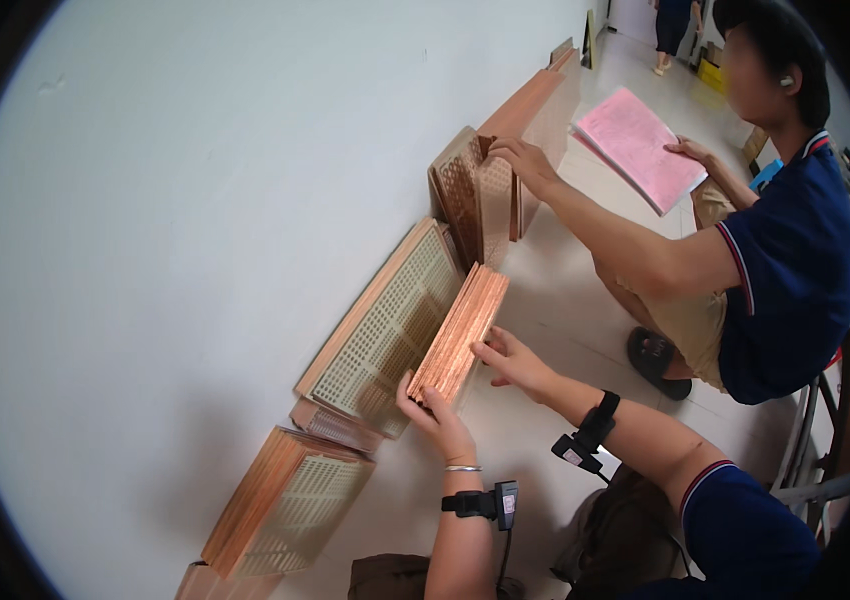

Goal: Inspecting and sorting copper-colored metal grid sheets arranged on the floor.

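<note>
A thick stack of copper-coloured boards (460, 328) stands tilted in front of me, its shiny edges facing up. My left hand (435, 415) is closed around the stack's near lower end. On the long right side, my right hand (513, 360) grips it, with the thumb over the top edges. Just left of the stack, pale boards with rows of small holes (385, 325) lean against the wall. Part of their lower right side is hidden behind the stack and my left hand.
Another bundle of perforated boards (295, 505) leans on the wall at lower left. Farther up, a crouching co-worker (785, 260) touches more perforated boards (465, 180) with one hand and holds a pink sheet (643, 145) in the other. A metal frame (820, 440) stands at right.
</note>
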A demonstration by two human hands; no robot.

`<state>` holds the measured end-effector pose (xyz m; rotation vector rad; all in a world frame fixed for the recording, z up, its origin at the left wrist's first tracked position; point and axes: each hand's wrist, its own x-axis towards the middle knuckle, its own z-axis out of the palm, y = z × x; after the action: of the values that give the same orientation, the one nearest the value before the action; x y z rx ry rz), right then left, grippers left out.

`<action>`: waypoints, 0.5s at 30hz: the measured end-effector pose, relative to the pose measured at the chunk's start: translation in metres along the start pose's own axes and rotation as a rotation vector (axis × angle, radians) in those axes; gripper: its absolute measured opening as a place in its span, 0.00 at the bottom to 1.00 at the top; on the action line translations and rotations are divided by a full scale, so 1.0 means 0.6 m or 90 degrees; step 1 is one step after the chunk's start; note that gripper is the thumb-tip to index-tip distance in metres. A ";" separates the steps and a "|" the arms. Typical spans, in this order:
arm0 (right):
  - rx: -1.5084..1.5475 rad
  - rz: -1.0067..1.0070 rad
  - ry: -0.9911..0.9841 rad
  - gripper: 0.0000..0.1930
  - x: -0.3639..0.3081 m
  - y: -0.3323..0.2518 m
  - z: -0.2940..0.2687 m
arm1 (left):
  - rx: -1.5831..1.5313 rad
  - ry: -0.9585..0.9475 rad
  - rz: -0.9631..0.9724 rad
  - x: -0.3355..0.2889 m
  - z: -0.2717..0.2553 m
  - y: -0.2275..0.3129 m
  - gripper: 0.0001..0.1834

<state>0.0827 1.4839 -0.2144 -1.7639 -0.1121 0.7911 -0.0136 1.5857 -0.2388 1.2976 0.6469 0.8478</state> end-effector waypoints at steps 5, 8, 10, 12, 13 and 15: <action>0.094 -0.010 -0.014 0.53 -0.008 -0.008 0.013 | -0.013 -0.001 -0.018 -0.003 -0.002 -0.009 0.19; 0.093 -0.006 -0.003 0.52 -0.007 -0.007 0.016 | -0.006 0.013 -0.004 -0.004 0.000 -0.003 0.18; 0.093 -0.008 0.002 0.52 -0.013 -0.012 0.016 | -0.004 0.012 -0.002 -0.004 0.001 -0.003 0.18; 0.093 -0.009 0.005 0.52 -0.016 -0.015 0.017 | -0.001 0.013 0.001 -0.005 0.001 -0.002 0.18; 0.094 -0.009 0.006 0.52 -0.016 -0.014 0.018 | -0.010 0.014 0.000 -0.006 0.001 -0.003 0.18; 0.096 -0.011 0.009 0.52 -0.015 -0.012 0.020 | -0.020 0.015 -0.001 -0.005 0.000 -0.002 0.18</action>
<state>0.0712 1.4923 -0.2053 -1.6240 -0.0565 0.7550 -0.0150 1.5830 -0.2399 1.2612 0.6504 0.8696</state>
